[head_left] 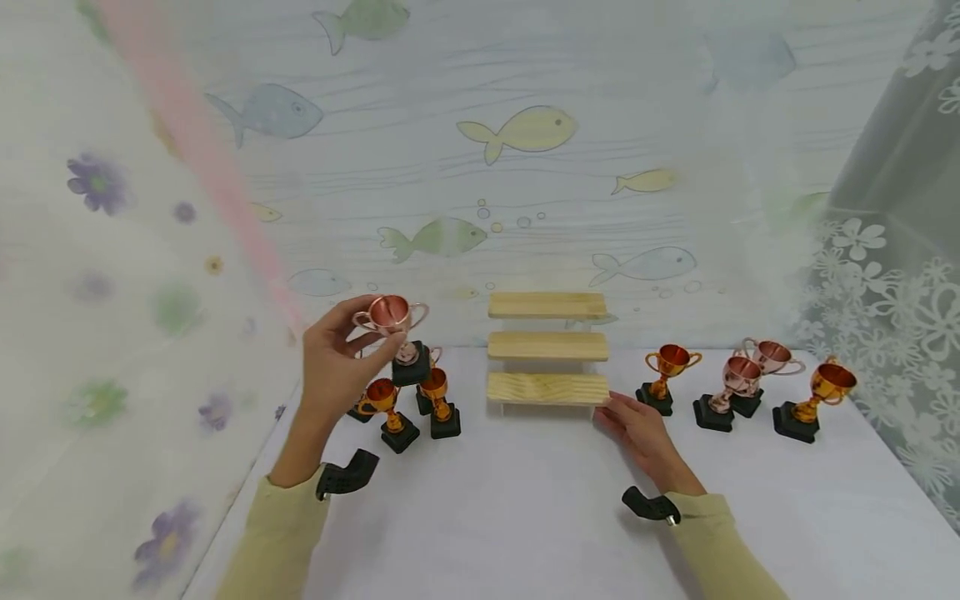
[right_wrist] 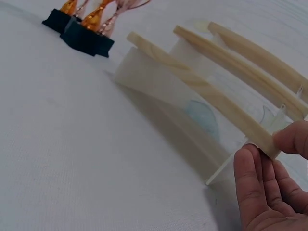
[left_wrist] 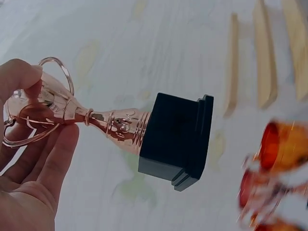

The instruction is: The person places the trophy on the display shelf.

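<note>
My left hand [head_left: 330, 367] grips a small rose-gold trophy [left_wrist: 50, 103] by its two-handled cup, thumb on one side and fingers behind. The trophy is lifted off the table, its stepped black base [left_wrist: 175, 139] upright in the head view. On the right, my right hand [head_left: 641, 433] pinches the right end of the lowest wooden step of a three-tier display stand [head_left: 547, 388]; thumb above and fingers below show in the right wrist view. Below the left hand stand gold trophies [head_left: 437, 387], with others partly hidden behind the hand and the held trophy.
Right of the stand are a gold trophy [head_left: 672, 360], two rose-gold trophies [head_left: 741, 377] close together, and another gold trophy [head_left: 832, 385] near the table's right side. A white cloth [head_left: 510, 517] covers the table. Behind hangs a fish-patterned curtain [head_left: 532, 183]; lace drapes [head_left: 892, 333] the right.
</note>
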Motion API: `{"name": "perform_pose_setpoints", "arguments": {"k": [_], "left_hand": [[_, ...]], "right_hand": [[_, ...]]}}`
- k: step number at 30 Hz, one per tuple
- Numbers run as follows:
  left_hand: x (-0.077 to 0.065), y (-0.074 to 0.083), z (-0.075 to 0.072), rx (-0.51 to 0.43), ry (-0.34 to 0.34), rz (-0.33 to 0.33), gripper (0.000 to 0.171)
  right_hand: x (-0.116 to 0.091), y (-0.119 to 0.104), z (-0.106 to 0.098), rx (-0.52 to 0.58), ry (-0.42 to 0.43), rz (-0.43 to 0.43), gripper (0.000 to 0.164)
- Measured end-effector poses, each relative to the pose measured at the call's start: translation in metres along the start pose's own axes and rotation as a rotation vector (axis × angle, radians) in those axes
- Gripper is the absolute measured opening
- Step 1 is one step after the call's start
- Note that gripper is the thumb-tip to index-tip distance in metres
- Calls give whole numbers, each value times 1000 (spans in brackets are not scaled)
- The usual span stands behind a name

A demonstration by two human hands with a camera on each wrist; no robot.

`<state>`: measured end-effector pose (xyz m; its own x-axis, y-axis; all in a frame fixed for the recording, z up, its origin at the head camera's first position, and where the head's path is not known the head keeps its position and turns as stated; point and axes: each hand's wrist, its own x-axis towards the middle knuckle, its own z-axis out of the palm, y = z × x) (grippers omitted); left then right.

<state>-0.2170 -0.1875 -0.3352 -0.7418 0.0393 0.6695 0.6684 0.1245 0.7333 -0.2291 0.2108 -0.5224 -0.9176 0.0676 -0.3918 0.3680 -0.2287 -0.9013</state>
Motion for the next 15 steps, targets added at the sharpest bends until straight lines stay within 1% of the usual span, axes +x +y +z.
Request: {"name": "perform_pose_setpoints", "arguments": {"k": [1, 3, 9, 12, 15], "left_hand": [[1, -3, 10, 6, -21, -13, 46], [4, -10, 30, -20, -60, -40, 46], [16, -29, 88, -105, -124, -100, 45], [23, -33, 113, -130, -151, -129, 44], [30, -33, 132, -153, -175, -143, 43]], "right_hand": [[1, 0, 0, 0, 4, -1, 58], [2, 0, 0, 6, 10, -2, 58], [5, 0, -1, 21, 7, -26, 56], [4, 1, -1, 30, 10, -33, 55], [2, 3, -1, 35, 16, -30, 54]]}}
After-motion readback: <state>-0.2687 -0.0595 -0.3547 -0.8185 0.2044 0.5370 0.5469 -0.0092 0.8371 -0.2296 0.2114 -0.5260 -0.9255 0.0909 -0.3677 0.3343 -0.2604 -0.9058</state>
